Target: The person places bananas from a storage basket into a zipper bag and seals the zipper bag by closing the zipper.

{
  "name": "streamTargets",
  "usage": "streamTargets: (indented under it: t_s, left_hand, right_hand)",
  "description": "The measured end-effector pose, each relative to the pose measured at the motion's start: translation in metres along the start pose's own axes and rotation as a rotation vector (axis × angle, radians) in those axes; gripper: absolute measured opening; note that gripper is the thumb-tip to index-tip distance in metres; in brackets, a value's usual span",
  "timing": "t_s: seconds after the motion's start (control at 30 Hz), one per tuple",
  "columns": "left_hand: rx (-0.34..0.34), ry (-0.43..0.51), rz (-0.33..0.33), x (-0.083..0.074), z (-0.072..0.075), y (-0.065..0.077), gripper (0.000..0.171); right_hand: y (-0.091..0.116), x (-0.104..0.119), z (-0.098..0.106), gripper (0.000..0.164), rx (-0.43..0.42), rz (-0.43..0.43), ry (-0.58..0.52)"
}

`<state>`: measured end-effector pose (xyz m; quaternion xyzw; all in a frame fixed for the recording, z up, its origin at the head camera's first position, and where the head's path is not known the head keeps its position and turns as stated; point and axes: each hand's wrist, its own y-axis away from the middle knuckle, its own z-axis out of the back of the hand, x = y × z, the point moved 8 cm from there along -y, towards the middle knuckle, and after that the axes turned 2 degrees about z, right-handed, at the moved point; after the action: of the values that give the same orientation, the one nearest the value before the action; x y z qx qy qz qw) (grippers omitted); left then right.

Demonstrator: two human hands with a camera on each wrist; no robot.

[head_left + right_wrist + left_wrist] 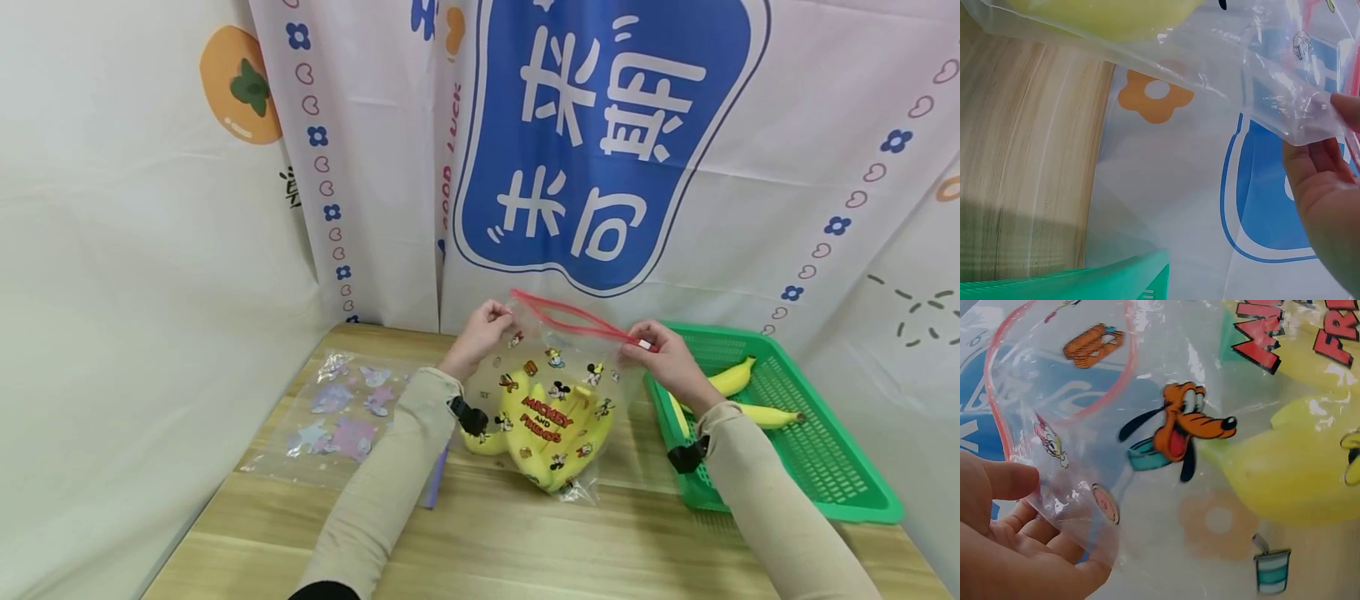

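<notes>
1. Surface: I read a wood-grain tabletop (525, 550) in the head view, with its far edge near a hanging white cloth (382, 167).
2. Room: the cloth carries a large blue panel (637, 50) with white characters, and rows of hearts and blue flowers. A pale cloth (112, 250) closes the left side; an orange fruit print (225, 79) shows high up.
3. Work item: I locate a clear bag (540, 358), printed with cartoon figures, upright near the middle of the tabletop, toward its far edge. Bananas (562, 458) sit inside it. I cannot tell whether its base touches the surface.
4. Bag mouth: the red zip strips (573, 312) stand apart at the top.
5. Left grip: the left hand (477, 340) pinches the left end of the mouth, thumb on the near face.
6. Right grip: the right hand (671, 362) pinches the opposite end, beside the white slider (645, 344).
7. Right edge: a green basket (862, 507) stands here, holding loose bananas (768, 417).
8. Left edge: a second bag (330, 417), with purple and pink star prints, lies flat near the far left corner, partly behind the left sleeve (390, 475).
</notes>
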<state>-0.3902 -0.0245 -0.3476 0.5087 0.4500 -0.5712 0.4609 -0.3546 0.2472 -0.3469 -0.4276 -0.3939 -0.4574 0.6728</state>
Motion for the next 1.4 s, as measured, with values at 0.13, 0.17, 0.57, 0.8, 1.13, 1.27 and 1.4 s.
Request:
streamTargets:
  t_s: [0.13, 0.17, 0.57, 0.8, 1.13, 1.27, 1.4]
  left_hand:
    - [-0.037, 0.034, 0.029, 0.003, 0.009, -0.001, 0.005]
    - [-0.045, 0.041, 0.035, 0.003, 0.011, 0.000, 0.005]
    - [-0.106, 0.077, 0.074, 0.010, 0.030, 0.009, 0.006]
    - [-0.124, 0.178, 0.037, 0.010, 0.030, 0.011, 0.006]
    - [-0.154, 0.185, 0.008, 0.010, 0.038, 0.004, 0.005]
    - [-0.142, 0.204, -0.018, 0.004, 0.038, 0.001, 0.005]
    - [-0.134, 0.214, -0.008, 0.001, 0.038, 0.001, 0.006]
  right_hand:
    - [0.000, 0.001, 0.003, 0.027, -0.022, 0.021, 0.014]
    - [0.000, 0.002, 0.004, 0.026, -0.028, 0.024, 0.021]
    - [-0.006, -0.006, 0.017, 0.035, -0.194, -0.087, 0.065]
    - [-0.011, -0.022, 0.008, 0.040, -0.138, -0.176, 0.016]
    - [-0.013, -0.027, -0.002, 0.037, -0.073, -0.098, -0.020]
    - [-0.014, -0.024, 0.000, 0.035, -0.124, -0.079, -0.027]
    - [-0.014, -0.019, 0.003, 0.036, -0.182, -0.059, 0.001]
